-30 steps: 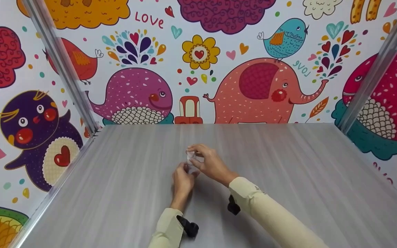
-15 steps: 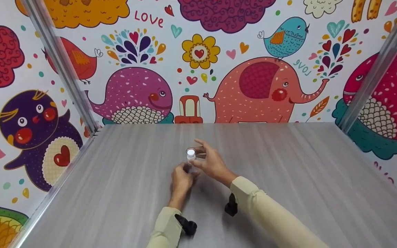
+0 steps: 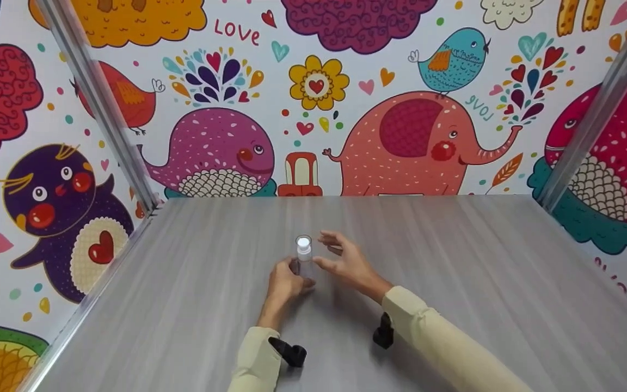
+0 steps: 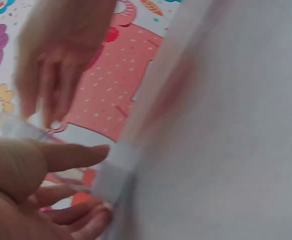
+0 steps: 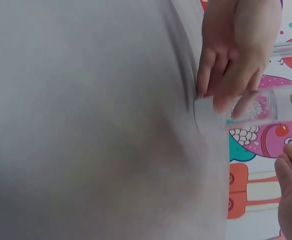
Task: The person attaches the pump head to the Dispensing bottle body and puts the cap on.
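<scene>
A clear cylindrical bottle (image 3: 305, 262) stands upright on the grey table, with a bright white part inside its upper end. In the right wrist view its white base (image 5: 208, 113) meets the tabletop. My left hand (image 3: 285, 282) holds the bottle low down, thumb and fingers around it; the left wrist view shows the thumb (image 4: 78, 155) over the lower part. To the bottle's right is my right hand (image 3: 349, 264), its fingers spread and apart from the bottle. Its thumb tip is close to the bottle's side; whether they touch I cannot tell.
The grey wood-grain table (image 3: 194, 305) runs back to a wall (image 3: 368, 65) printed with cartoon animals. Metal posts (image 3: 98, 109) stand at the back corners. A black wrist-camera mount (image 3: 289, 353) hangs from each pale sleeve (image 3: 433, 332).
My right hand has let go of the bottle's top and moved right, its fingers opening. The bright white upper part has come into view. My left hand stays at the lower part.
</scene>
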The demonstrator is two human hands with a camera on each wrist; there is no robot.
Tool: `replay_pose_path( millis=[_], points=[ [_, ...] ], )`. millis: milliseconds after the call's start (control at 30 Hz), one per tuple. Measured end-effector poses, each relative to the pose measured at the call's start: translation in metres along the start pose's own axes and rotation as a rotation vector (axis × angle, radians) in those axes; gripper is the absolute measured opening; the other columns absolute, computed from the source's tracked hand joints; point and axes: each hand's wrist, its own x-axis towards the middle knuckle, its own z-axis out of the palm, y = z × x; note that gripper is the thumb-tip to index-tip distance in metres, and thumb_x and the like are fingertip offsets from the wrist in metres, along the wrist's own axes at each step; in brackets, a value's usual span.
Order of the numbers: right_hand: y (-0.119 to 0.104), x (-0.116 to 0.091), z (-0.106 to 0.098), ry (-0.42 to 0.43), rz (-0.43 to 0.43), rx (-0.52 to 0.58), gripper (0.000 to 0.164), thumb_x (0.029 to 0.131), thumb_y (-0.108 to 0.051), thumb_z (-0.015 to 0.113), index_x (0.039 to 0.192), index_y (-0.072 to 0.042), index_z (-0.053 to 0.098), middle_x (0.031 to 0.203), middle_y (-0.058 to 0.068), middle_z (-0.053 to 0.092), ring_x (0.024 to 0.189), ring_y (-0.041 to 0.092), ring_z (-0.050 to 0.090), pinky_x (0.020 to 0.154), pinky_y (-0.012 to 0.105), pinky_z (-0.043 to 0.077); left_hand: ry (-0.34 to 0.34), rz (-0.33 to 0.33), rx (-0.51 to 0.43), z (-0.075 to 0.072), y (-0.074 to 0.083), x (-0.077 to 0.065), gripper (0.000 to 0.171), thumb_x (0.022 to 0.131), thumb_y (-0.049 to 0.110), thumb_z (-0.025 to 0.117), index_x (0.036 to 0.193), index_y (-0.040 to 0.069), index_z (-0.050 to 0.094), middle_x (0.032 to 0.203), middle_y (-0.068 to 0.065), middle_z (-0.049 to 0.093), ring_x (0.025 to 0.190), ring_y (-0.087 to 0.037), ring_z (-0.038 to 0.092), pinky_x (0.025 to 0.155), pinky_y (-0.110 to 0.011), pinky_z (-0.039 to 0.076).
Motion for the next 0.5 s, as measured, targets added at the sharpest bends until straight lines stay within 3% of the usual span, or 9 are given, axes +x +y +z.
replay_pose_path(
  millis=[100,200,333,500],
  points=[
    [0.002,-0.006,-0.012,0.014,0.052,0.015,0.056,0.094,-0.027,0.070,0.143,-0.010,0.049,0.144,0.012,0.056,0.137,0.032,0.050,0.113,0.049,0.040,-0.073,-0.024,-0.009,-0.008,0.000,-0.001,0.061,0.075,0.000,0.081,0.131,-0.007,0.058,0.127,-0.027,0.064,0.119,-0.038,0.061,0.104,-0.049,0.047],
    [0.002,-0.010,-0.025,0.019,0.108,0.031,0.052,0.097,-0.035,0.065,0.143,-0.017,0.050,0.146,0.007,0.055,0.138,0.028,0.050,0.113,0.049,0.040,-0.115,-0.022,-0.032,-0.017,-0.002,0.000,0.059,0.079,0.001,0.076,0.133,-0.010,0.055,0.133,-0.029,0.060,0.124,-0.040,0.058,0.107,-0.048,0.045],
    [-0.001,-0.012,-0.045,0.011,0.135,0.040,0.049,0.099,-0.043,0.059,0.142,-0.022,0.052,0.145,0.004,0.055,0.136,0.027,0.052,0.111,0.051,0.042,-0.132,-0.002,-0.035,-0.032,-0.007,0.000,0.052,0.085,0.004,0.068,0.132,-0.012,0.054,0.134,-0.031,0.058,0.127,-0.042,0.056,0.108,-0.049,0.043],
    [-0.002,-0.016,-0.067,0.015,0.131,-0.020,0.046,0.100,-0.045,0.056,0.140,-0.023,0.054,0.142,0.006,0.057,0.135,0.029,0.053,0.110,0.054,0.042,-0.111,-0.023,-0.006,-0.054,-0.011,-0.001,0.045,0.093,0.010,0.061,0.132,-0.011,0.055,0.133,-0.030,0.060,0.125,-0.043,0.057,0.105,-0.048,0.046]
  ],
)
